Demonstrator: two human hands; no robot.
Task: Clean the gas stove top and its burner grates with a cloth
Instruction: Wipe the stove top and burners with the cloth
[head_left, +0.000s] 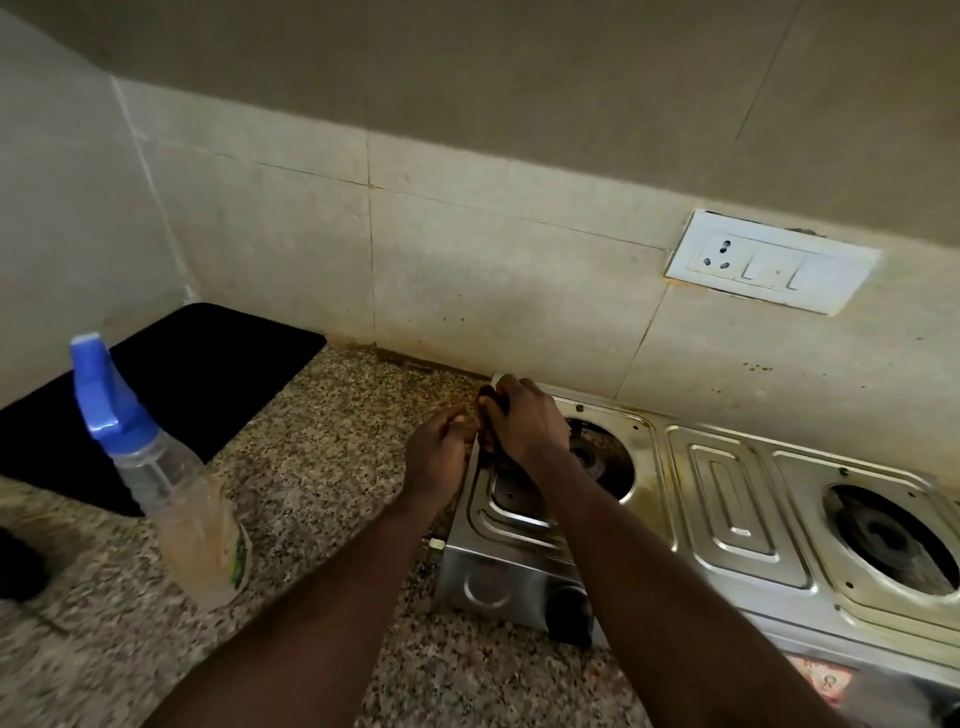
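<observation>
The stainless steel gas stove top (727, 499) stands on the granite counter against the tiled wall. Its left burner well (597, 460) and right burner well (883, 535) are uncovered, and no grates are in view. My right hand (524, 426) is over the stove's far left corner, closed around a small dark cloth (485, 415). My left hand (439, 452) is just left of it at the stove's edge. Its fingers are curled and pinch the same cloth, which is mostly hidden by both hands.
A clear spray bottle (171, 483) with a blue trigger head stands on the speckled counter (322, 467) to the left. A black flat slab (182, 384) lies in the far left corner. A black knob (569, 613) sits on the stove's front. A white wall socket (769, 262) is above the stove.
</observation>
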